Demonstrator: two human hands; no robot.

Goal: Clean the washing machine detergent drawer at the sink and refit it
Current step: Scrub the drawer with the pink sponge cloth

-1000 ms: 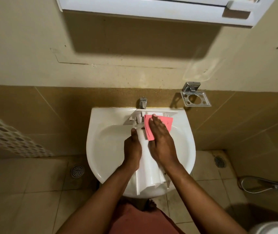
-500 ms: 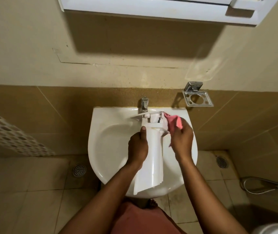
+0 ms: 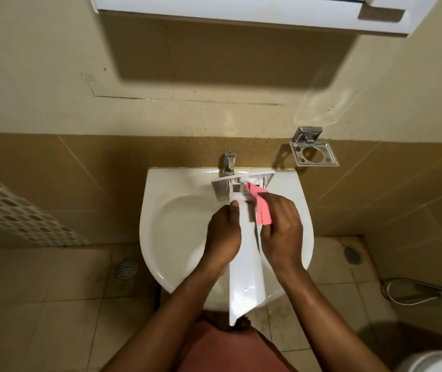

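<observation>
While left hand grips drawer, right hand alongside.

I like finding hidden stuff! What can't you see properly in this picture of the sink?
All in the head view:
1. Drain of the sink: covered by the detergent drawer and both hands.
2. Fingers of the left hand: wrapped behind the drawer; only the thumb shows.
3. Spout of the tap: behind the drawer's front panel.
4. Part of the pink cloth: bunched inside the right hand.
5. White object, bottom right: cut off by the frame edge.
</observation>
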